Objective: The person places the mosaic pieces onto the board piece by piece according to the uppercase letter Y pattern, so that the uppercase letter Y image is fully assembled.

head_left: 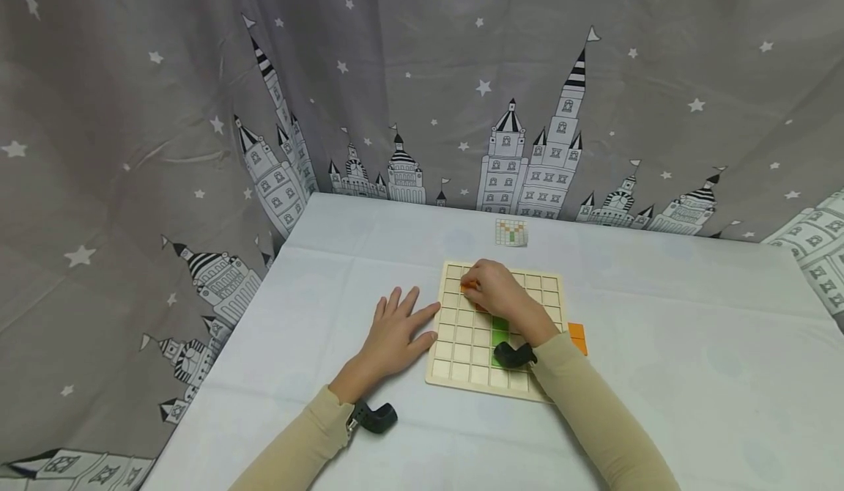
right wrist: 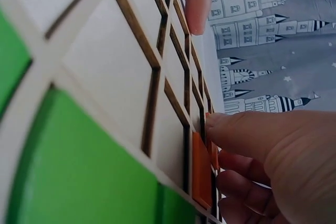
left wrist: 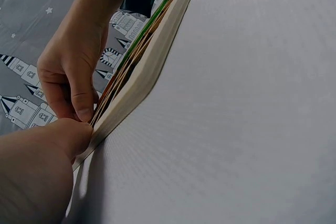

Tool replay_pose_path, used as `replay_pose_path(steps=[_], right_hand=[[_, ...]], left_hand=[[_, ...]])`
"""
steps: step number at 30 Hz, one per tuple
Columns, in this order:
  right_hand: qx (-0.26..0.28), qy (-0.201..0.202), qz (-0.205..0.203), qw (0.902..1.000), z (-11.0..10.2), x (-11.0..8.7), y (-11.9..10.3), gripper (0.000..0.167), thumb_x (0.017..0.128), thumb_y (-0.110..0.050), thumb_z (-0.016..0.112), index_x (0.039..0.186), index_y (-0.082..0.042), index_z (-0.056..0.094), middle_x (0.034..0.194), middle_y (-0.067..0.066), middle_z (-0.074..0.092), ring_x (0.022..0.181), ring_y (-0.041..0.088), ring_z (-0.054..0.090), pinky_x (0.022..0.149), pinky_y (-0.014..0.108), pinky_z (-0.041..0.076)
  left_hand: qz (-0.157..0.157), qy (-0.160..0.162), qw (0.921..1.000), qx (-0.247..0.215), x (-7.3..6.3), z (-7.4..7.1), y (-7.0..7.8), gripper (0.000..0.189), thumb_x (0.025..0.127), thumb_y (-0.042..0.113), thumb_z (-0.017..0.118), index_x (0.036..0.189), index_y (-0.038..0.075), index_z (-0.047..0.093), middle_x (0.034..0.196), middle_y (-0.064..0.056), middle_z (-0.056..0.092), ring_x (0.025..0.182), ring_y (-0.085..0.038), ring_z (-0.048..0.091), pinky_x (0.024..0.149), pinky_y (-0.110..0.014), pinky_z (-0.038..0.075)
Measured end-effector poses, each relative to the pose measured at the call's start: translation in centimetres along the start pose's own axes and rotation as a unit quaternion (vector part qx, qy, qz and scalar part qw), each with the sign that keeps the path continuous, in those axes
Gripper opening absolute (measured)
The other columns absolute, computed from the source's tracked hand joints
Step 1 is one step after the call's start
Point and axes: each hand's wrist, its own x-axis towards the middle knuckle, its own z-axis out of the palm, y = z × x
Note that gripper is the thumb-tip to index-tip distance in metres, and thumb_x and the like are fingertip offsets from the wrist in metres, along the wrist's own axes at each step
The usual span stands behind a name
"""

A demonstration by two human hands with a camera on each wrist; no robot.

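Observation:
A square wooden grid board (head_left: 452,370) lies on the table. Toward its far left corner my right hand (head_left: 499,291) pinches a small orange tile (right wrist: 212,150) between thumb and fingers, at one of the cells. Close by, another orange tile (right wrist: 200,169) sits in its cell. Green tiles (head_left: 500,336) fill cells nearer the middle, partly hidden under the right wrist. My left hand (head_left: 392,337) lies with spread fingers at the board's left side, its index fingertip and thumb at the edge.
Beside the board's right edge lie loose orange tiles (head_left: 576,338), partly hidden by the right forearm. A small card (head_left: 511,232) with a coloured grid pattern is behind the board. White cloth (head_left: 692,374) covers the table, and a grey printed curtain (head_left: 422,58) hangs behind.

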Motion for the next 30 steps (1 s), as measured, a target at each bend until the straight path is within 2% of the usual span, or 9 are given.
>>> replay_pose_path(steps=[6,18,24,30], right_hand=[[0.017,-0.003,0.025,0.9995,-0.5,-0.3,0.1,0.016,0.094,-0.009,0.07,0.106,-0.003,0.079,0.106,0.013,0.074,0.101,0.029,0.069,0.09,0.044,0.057],[0.0,0.019,0.03,0.9994,-2.0,-2.3,0.8,0.021,0.093,-0.008,0.069,0.11,0.002,0.077,0.106,0.018,0.073,0.099,0.032,0.07,0.087,0.045,0.058],[-0.01,0.018,0.066,0.9976,-3.3,-4.0,1.6,0.024,0.092,-0.009,0.07,0.112,0.003,0.076,0.108,0.019,0.072,0.099,0.033,0.069,0.087,0.047,0.058],[-0.02,0.03,0.09,0.9953,-4.8,-6.8,2.9,0.024,0.092,-0.008,0.071,0.113,0.005,0.075,0.109,0.021,0.071,0.097,0.035,0.068,0.086,0.049,0.057]], left_hand=[[-0.001,0.0,1.0,-0.001,0.0,0.0,0.0,0.049,0.099,0.037,0.059,0.146,0.021,0.059,0.161,-0.026,0.037,0.152,-0.055,0.022,0.119,-0.073,0.017],[-0.002,0.004,1.0,-0.001,-0.1,0.2,-0.1,0.049,0.099,0.036,0.06,0.146,0.021,0.059,0.161,-0.025,0.037,0.152,-0.054,0.022,0.119,-0.073,0.017],[0.0,0.008,0.9999,-0.006,0.0,0.0,0.1,0.049,0.098,0.035,0.061,0.145,0.02,0.06,0.161,-0.026,0.038,0.152,-0.055,0.023,0.118,-0.074,0.017],[-0.002,0.006,1.0,-0.003,0.0,0.0,0.2,0.049,0.098,0.036,0.061,0.145,0.02,0.059,0.161,-0.026,0.038,0.152,-0.055,0.023,0.118,-0.074,0.017]])
